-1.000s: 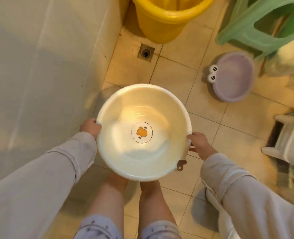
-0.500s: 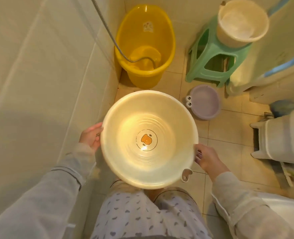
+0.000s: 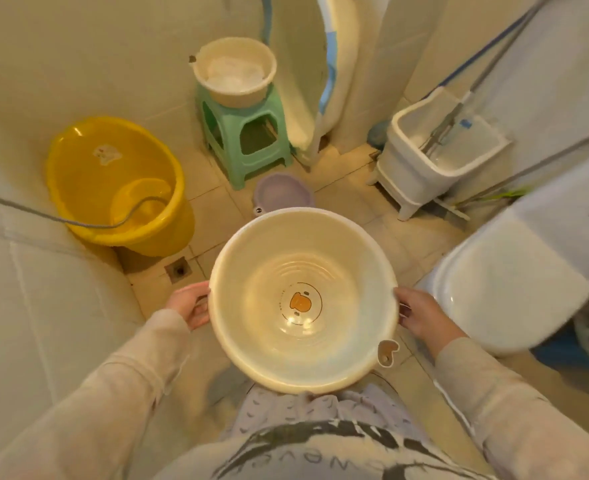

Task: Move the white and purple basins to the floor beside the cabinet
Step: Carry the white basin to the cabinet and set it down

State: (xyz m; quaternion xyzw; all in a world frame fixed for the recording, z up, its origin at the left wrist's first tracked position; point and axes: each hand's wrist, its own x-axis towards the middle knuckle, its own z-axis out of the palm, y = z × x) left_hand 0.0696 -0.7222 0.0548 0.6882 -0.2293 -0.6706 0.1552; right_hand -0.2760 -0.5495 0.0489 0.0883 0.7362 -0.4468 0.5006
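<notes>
At centre frame I have the white basin (image 3: 303,301) gripped at its rim, left hand (image 3: 189,304) at nine o'clock, right hand (image 3: 421,315) at three. The purple basin (image 3: 282,194) sits on the floor at twelve, half hidden behind it, so I could step on it or knock it while carrying blind.

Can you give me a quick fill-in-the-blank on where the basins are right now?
1. Both hands, left hand and right hand, hold the ____ basin by its rim.
2. The purple basin sits on the ____.
3. Another basin rests on the green ____.

Answers: white; floor; stool
</notes>
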